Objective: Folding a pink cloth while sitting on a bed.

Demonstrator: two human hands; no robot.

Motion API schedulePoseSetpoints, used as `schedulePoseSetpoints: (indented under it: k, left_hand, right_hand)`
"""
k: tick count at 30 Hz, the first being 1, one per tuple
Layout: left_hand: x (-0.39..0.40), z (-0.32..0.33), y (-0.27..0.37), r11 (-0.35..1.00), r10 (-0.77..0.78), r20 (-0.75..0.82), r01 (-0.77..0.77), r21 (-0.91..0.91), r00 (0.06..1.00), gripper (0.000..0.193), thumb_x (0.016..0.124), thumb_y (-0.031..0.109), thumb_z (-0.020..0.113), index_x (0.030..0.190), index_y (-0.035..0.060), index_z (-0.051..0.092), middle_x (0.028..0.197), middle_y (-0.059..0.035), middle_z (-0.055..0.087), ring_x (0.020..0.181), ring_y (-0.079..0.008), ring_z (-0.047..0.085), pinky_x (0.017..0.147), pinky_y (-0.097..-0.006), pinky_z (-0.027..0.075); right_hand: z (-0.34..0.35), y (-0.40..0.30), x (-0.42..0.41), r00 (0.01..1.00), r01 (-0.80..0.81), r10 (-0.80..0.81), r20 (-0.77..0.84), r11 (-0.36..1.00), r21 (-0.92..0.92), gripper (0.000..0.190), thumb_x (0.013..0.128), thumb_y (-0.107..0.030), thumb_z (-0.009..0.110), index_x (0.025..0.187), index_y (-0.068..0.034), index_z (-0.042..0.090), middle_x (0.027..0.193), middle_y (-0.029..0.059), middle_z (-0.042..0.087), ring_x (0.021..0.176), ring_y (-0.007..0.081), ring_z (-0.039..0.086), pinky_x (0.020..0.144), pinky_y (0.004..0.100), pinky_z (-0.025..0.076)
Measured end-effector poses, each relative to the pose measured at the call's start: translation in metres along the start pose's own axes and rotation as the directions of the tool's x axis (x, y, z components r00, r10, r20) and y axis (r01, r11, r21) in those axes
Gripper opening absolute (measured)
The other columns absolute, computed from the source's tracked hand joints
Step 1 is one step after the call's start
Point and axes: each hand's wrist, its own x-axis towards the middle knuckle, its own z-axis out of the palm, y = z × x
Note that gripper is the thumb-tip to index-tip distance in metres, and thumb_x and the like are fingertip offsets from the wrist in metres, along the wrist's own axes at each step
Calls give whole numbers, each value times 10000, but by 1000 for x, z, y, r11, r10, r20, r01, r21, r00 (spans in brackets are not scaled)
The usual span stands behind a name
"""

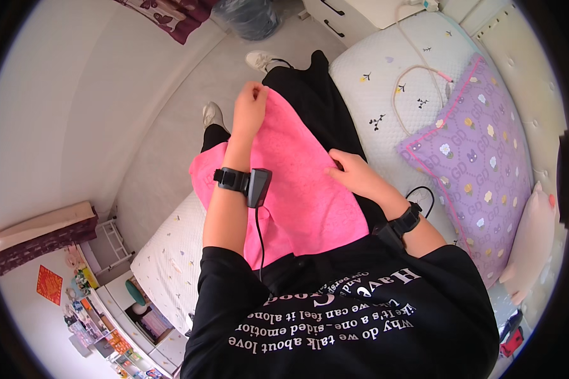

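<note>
A bright pink towel (pixel 294 189) is spread over my lap and thighs, one part folded over another. At its far corner my left hand (pixel 250 108) grips the cloth with curled fingers. My right hand (pixel 355 173) pinches the towel's right edge between thumb and fingers, nearer to my body. Black trousers (pixel 313 104) show beneath the cloth. On my left wrist is a strapped black device (pixel 258 187) with a cable running towards my shirt. A similar device (pixel 391 233) is strapped to my right wrist.
I sit on a bed with a white quilted cover (pixel 374 85). To the right lie a purple patterned pillow (pixel 479 166), a pink plush toy (pixel 528 241) and a pale cable (pixel 398 90). A lined bin (pixel 253 21) and a drawer cabinet (pixel 332 23) stand ahead.
</note>
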Motion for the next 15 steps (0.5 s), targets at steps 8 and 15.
schedulePoseSetpoints:
  k: [8, 15]
  left_hand:
    - [-34, -32, -22, 909, 255, -101, -202, 366, 962, 252, 889, 189, 613, 1096, 51, 577, 910, -150, 628, 806, -302, 608, 740, -366, 504]
    - [-176, -121, 1, 902, -101, 129, 36, 430, 987, 259, 863, 172, 642, 1091, 61, 589, 964, -98, 628, 849, -269, 612, 712, -374, 484]
  right_hand:
    - [3, 8, -23, 999, -35, 37, -17, 994, 101, 536, 839, -66, 654, 1320, -69, 419, 865, 90, 580, 720, 174, 575, 693, 301, 480]
    - [-9, -10, -55, 996, 39, -36, -84, 999, 37, 462, 851, -32, 629, 1290, -55, 486, 955, 67, 531, 733, 133, 523, 683, 270, 449]
